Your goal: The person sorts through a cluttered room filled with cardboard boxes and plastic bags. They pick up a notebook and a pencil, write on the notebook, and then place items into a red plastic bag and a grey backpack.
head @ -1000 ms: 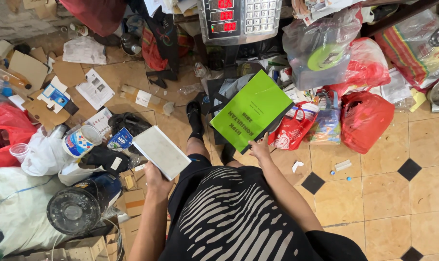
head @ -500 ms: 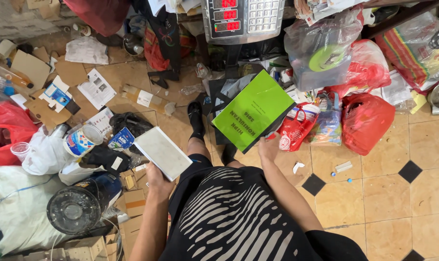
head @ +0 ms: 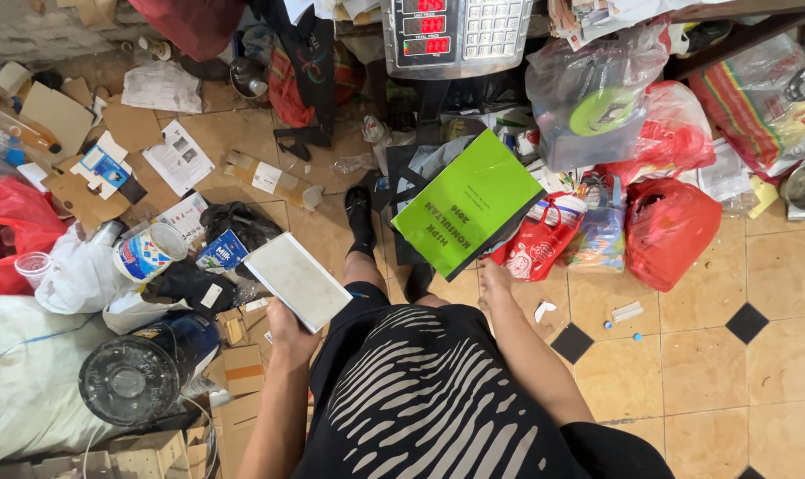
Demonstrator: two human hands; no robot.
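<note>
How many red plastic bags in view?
3, maybe more hidden in the clutter. One red bag at the left edge, one printed red bag just right of the green folder, one bulging red bag on the tiles further right.

A cluttered scrap-sorting or recycling shop floor.
A digital weighing scale (head: 458, 34) with red digits stands at the top centre; flattened cardboard (head: 61, 115) and loose paper litter the tiled floor (head: 775, 266) at upper left, and stuffed plastic bags (head: 673, 217) are heaped at upper right.
</note>
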